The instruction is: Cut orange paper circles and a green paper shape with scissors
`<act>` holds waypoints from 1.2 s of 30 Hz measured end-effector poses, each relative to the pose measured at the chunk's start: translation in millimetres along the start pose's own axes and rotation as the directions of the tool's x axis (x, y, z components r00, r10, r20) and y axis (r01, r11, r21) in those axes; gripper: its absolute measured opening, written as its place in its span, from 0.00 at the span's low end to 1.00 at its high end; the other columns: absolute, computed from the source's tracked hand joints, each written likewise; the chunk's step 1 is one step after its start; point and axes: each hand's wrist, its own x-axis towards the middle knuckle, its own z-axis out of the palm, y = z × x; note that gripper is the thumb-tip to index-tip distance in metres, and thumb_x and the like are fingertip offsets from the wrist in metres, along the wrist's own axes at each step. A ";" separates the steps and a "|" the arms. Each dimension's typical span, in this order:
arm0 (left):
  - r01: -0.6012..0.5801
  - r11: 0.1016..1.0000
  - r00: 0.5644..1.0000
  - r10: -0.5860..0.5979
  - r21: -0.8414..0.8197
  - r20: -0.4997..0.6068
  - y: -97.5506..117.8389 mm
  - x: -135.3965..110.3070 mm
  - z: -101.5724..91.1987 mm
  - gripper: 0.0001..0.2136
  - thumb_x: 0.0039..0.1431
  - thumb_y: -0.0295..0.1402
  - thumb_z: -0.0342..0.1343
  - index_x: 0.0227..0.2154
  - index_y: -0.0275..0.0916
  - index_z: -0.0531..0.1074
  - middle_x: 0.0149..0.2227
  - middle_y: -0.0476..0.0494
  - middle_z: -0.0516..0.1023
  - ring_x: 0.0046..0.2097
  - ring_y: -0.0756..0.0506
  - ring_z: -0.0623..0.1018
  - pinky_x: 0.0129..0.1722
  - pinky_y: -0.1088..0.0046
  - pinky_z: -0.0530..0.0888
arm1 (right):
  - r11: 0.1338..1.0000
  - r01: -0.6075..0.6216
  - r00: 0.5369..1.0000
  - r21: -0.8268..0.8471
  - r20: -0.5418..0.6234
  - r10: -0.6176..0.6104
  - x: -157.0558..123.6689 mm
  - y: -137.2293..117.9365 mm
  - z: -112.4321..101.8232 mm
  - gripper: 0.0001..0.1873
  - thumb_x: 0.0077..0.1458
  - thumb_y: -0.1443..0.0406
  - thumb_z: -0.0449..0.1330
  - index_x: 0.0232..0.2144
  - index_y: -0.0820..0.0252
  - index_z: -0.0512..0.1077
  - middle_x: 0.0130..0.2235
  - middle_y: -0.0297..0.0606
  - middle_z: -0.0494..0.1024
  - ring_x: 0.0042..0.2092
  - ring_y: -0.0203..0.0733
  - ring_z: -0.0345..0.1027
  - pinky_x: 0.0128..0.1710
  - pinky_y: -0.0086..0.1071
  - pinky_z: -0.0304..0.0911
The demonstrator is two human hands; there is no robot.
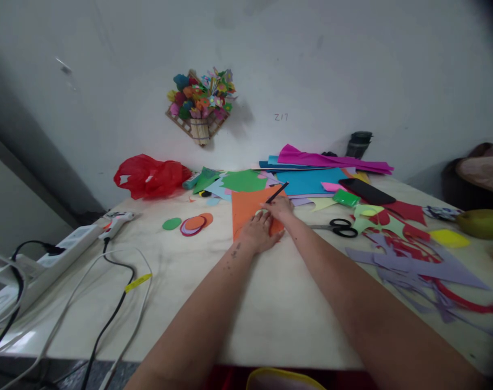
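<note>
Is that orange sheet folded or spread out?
Spread out: the orange sheet lies flat on the table, beneath the left hand and right hand.

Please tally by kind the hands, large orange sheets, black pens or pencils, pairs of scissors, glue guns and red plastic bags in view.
Hands (left hand, right hand): 2
Large orange sheet: 1
Black pen or pencil: 1
Scissors: 1
Glue gun: 1
Red plastic bag: 1
Total: 7

A flat, orange rectangular paper sheet [245, 203] lies on the pale table [169, 281], a small, pale rounded piece [261, 212] partly hidden over it, a slim black writing tool [278, 192] slanting above.
</note>
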 end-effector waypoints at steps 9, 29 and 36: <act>-0.005 1.000 1.000 0.005 -0.020 -0.006 -0.9 -1.1 0.4 0.39 0.72 0.55 0.32 0.75 0.32 0.53 0.78 0.36 0.51 0.78 0.36 0.49 0.76 0.57 0.49 | 0.999 -0.021 1.000 0.029 -0.012 0.021 1.0 1.3 0.0 0.11 0.59 0.54 0.69 0.40 0.50 0.86 0.47 0.39 0.87 0.55 0.48 0.78 0.54 0.37 0.67; -0.009 1.000 1.000 0.009 -0.001 0.003 -2.7 1.9 2.0 0.40 0.72 0.55 0.33 0.75 0.29 0.51 0.78 0.34 0.49 0.78 0.37 0.48 0.76 0.60 0.47 | 0.996 -0.042 0.999 0.085 -0.011 0.043 4.4 7.8 0.2 0.09 0.58 0.59 0.69 0.38 0.54 0.87 0.42 0.40 0.88 0.50 0.47 0.80 0.49 0.32 0.69; -0.012 1.000 1.000 0.012 -0.014 -0.012 -2.4 1.2 2.2 0.39 0.72 0.55 0.34 0.75 0.32 0.52 0.78 0.36 0.50 0.78 0.37 0.49 0.76 0.57 0.49 | 0.997 0.000 1.000 0.072 -0.021 0.002 4.6 10.1 -1.9 0.08 0.58 0.60 0.68 0.37 0.55 0.86 0.41 0.41 0.88 0.49 0.47 0.81 0.48 0.32 0.70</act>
